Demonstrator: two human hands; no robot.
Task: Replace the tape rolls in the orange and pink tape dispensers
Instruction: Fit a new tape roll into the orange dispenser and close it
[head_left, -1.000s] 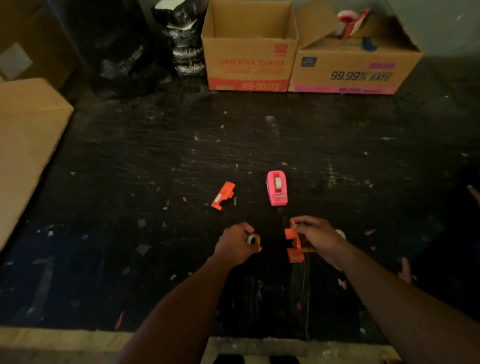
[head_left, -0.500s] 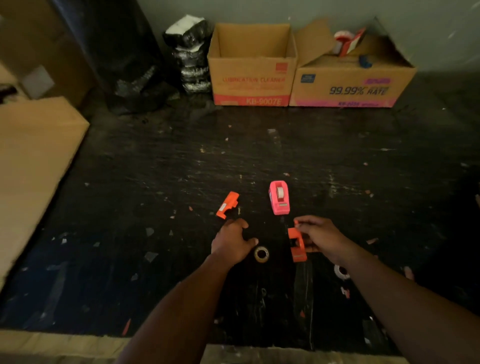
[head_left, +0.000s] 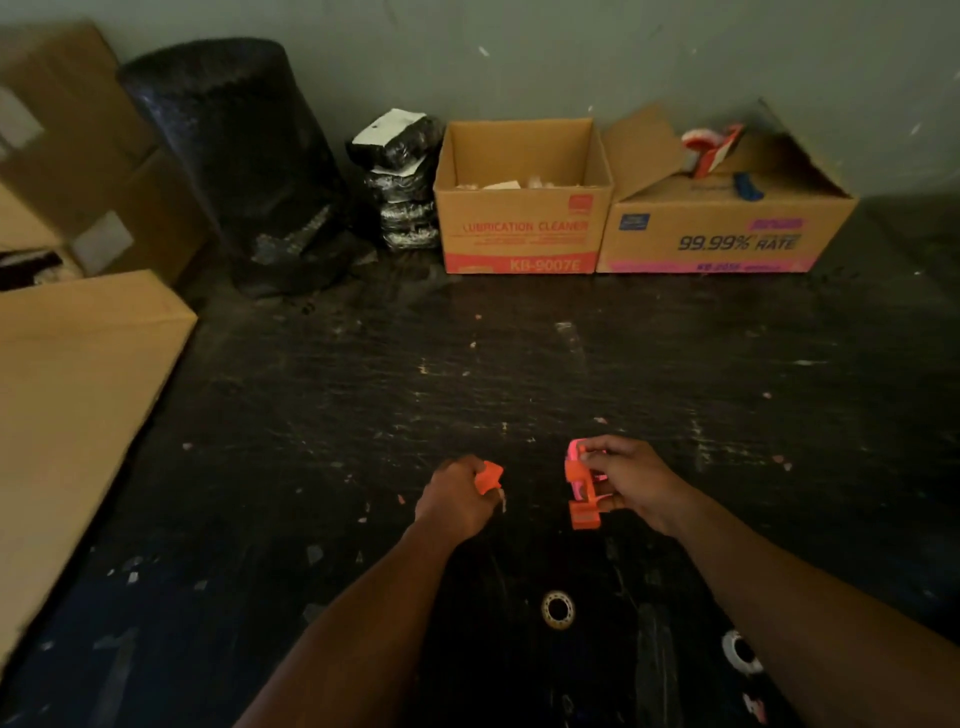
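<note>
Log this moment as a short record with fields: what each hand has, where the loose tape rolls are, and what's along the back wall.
left hand: left hand closed on an orange dispenser piece
right hand: right hand holds the orange dispenser body; the pink dispenser shows just behind its fingers
loose rolls: one tape roll lies on the black table between the forearms; a white roll lies beside the right forearm
back wall: two open cardboard boxes, Lubrication Cleaner box and 99.99% Rate box
</note>
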